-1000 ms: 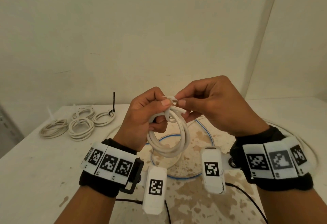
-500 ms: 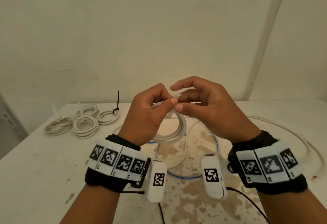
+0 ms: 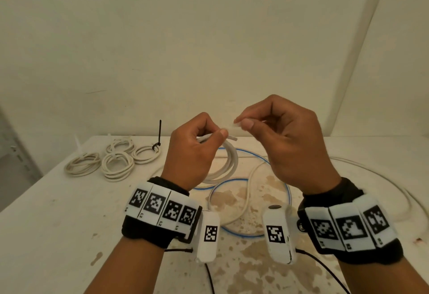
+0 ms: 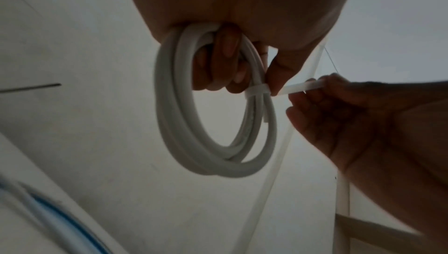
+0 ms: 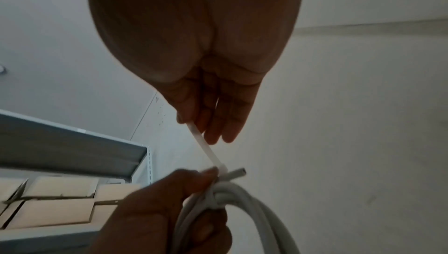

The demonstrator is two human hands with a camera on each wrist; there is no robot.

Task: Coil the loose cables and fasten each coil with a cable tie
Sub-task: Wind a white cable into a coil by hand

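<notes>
Stained tabletop (image 3: pixel 58 219) below; my left hand (image 3: pixel 190 154) clamps coil (image 4: pixel 213 116), right hand (image 3: pixel 290 145) pinches cable tie (image 4: pixel 290 88) tail (thin, slippery): pulling crooked w/ weak pinch could slip it, loops spring loose.

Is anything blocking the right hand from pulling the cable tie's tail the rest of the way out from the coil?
Nothing visible does. The right hand already pinches the cable tie tail, which runs straight from the white coil held in the left hand. Only open air lies beyond the right hand.
</notes>
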